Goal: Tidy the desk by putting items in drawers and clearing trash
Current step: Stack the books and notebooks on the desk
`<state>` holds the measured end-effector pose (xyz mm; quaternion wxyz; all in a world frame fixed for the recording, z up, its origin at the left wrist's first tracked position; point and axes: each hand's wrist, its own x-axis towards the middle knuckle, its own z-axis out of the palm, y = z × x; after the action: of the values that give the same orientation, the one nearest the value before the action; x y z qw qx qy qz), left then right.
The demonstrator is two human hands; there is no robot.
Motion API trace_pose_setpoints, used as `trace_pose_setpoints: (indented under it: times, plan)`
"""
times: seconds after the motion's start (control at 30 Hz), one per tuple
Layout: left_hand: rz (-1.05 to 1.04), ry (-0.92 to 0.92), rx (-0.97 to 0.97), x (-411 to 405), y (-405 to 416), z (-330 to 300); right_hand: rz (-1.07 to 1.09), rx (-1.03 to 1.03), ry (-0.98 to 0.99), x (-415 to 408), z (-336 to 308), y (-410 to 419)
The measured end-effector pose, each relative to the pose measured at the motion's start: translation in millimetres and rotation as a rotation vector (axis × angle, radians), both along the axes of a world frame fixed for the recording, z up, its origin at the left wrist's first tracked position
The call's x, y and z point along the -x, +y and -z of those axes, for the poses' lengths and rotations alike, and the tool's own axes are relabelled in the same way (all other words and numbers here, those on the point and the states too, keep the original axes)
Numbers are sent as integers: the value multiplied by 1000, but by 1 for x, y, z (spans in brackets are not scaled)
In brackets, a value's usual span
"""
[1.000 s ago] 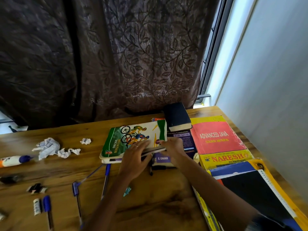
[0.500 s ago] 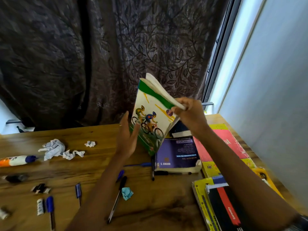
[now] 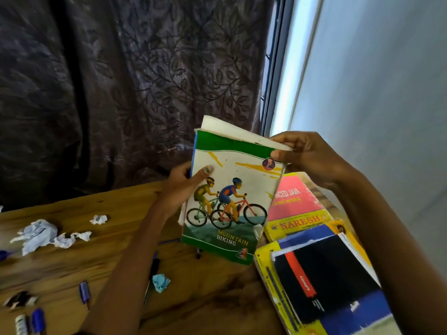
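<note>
Both hands hold a cycling notebook (image 3: 227, 201) upright above the wooden desk (image 3: 205, 298): the left hand (image 3: 182, 187) grips its left edge, the right hand (image 3: 307, 158) pinches its top right corner. Crumpled paper (image 3: 46, 235) lies left, stacked books (image 3: 314, 262) right

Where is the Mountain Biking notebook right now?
Head view, centre: the Mountain Biking notebook is held upright above the desk between left hand and right hand.
</note>
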<state>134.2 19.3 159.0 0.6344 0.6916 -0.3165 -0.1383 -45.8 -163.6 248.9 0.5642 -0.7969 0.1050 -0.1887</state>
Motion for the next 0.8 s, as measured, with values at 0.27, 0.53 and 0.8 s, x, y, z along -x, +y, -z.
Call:
trace_pose_setpoints:
  times: [0.27, 0.53, 0.8]
  plan:
    - [37, 112, 26, 64, -28, 32, 212, -38, 82, 58, 38, -25]
    - [104, 146, 15, 78, -45, 40, 589, 41, 450, 140, 127, -59]
    - [126, 139, -26, 78, -55, 48, 605, 399, 1095, 162, 213, -47]
